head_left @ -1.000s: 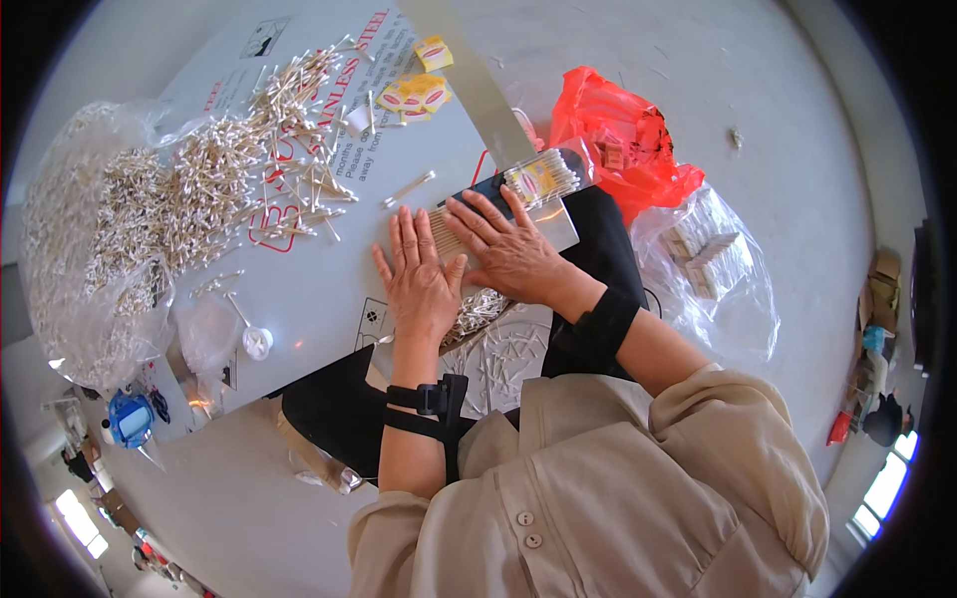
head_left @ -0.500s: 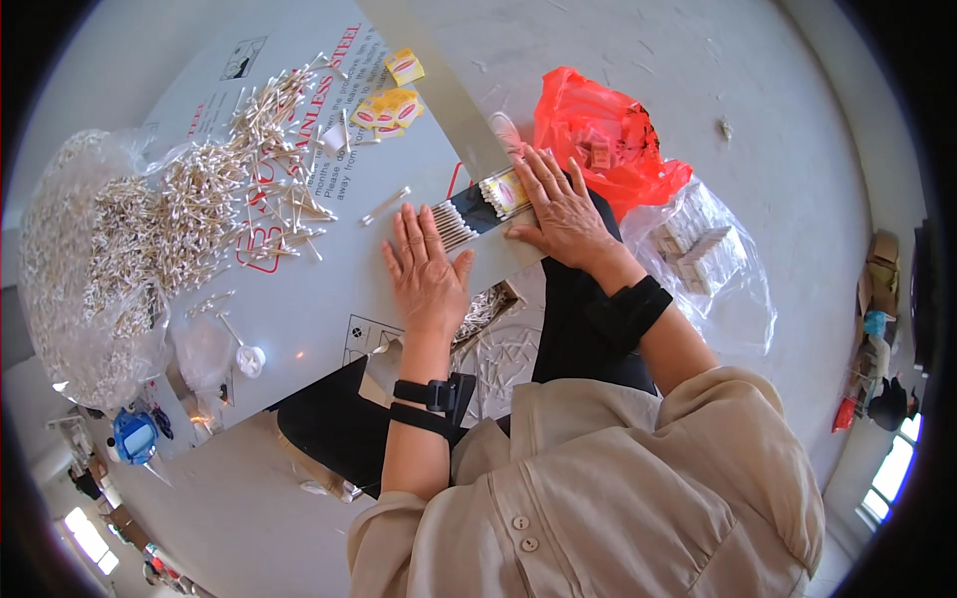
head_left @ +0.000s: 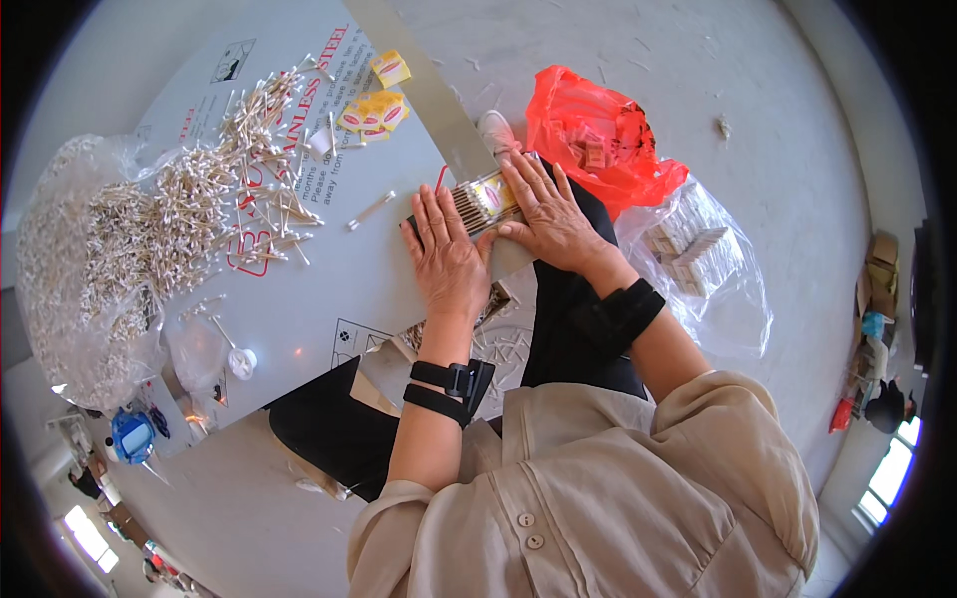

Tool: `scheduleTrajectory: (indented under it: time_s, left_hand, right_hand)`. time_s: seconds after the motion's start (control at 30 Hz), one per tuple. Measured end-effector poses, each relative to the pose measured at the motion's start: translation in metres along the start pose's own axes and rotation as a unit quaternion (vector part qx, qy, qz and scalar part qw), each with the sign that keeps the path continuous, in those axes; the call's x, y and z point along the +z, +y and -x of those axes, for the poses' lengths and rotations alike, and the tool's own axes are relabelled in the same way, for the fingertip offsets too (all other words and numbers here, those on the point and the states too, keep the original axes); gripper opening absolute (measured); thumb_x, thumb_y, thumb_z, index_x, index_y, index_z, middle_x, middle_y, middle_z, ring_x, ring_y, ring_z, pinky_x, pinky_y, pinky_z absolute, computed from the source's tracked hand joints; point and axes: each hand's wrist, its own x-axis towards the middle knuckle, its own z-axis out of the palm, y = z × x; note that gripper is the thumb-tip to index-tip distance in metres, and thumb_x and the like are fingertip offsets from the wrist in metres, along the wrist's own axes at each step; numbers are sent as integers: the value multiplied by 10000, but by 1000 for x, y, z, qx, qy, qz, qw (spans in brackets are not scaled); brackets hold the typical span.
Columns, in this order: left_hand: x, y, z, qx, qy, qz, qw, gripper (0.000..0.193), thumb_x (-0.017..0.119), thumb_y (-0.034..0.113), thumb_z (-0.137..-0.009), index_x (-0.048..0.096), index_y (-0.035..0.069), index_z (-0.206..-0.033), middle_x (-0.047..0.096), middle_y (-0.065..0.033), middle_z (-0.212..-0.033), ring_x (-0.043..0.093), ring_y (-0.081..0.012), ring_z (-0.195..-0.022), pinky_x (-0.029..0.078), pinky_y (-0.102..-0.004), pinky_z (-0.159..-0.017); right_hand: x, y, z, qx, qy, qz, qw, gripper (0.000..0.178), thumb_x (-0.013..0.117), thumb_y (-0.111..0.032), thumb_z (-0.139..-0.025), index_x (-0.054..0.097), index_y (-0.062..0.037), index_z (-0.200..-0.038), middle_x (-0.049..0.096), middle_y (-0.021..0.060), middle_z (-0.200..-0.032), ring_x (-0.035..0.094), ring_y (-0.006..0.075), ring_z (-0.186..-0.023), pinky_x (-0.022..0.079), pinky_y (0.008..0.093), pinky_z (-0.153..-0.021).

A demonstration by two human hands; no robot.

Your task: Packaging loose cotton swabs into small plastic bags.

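Note:
At the table's corner, my left hand [head_left: 449, 261] lies with its fingers stretched out over the left end of a row of cotton swabs [head_left: 465, 205]. My right hand [head_left: 551, 221] rests flat across the other end, by a yellow-and-white label card [head_left: 492, 193]. The swabs lie side by side on a dark strip, their white tips meeting the card. Both thumbs come close together along the near edge. What lies beneath my palms is hidden. One loose cotton swab [head_left: 371, 210] sits left of my left hand.
A big heap of cotton swabs [head_left: 189, 199] spills from a clear plastic bag [head_left: 60, 279] on the left. Yellow cards [head_left: 374, 112] lie farther back. Past my right hand are a red plastic bag [head_left: 568, 110] and a clear bag of white packs [head_left: 688, 239]. An open box [head_left: 495, 302] sits below the table edge.
My left hand has slid right, toward my right hand. The bare dark gap between the swabs and the card has closed up.

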Motion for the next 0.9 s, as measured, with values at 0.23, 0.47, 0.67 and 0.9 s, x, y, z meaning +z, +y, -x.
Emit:
scheduleTrajectory:
  time_s: [0.23,0.47,0.67,0.9]
  left_hand:
    - [-3,6,-3,-20,-14,2,1000,713,519,319,-963,216,-2,-1523,203,-200,-1594,159,-337,-1490,116,-519,-1193]
    - [0,12,-4,-6,-14,15,1000,661,505,297,-976,261,-11,-1509,208,-173,-1600,148,-309,-1499,113,-502,-1195]
    - [0,9,-1,16,-15,37,999,645,526,248,-964,279,-13,-1499,234,-164,-1589,178,-312,-1490,138,-502,-1189]
    - [-3,4,-6,21,70,134,988,643,593,162,-896,334,-11,-1459,378,-155,-1471,303,-367,-1402,217,-511,-1155]
  right_hand:
    - [0,2,0,-4,-4,-35,999,864,474,-600,-923,183,-81,-1549,164,129,-1617,138,277,-1500,73,535,-1195]
    - [1,2,0,1,-8,-38,999,866,457,-613,-926,180,-81,-1551,160,132,-1618,138,284,-1500,66,517,-1200]
    - [1,2,0,-1,-1,-51,999,872,449,-625,-923,181,-81,-1550,161,137,-1617,140,290,-1499,62,513,-1202]
    - [0,3,0,-13,12,-50,999,878,433,-639,-926,188,-67,-1545,183,164,-1602,174,326,-1484,88,490,-1202]
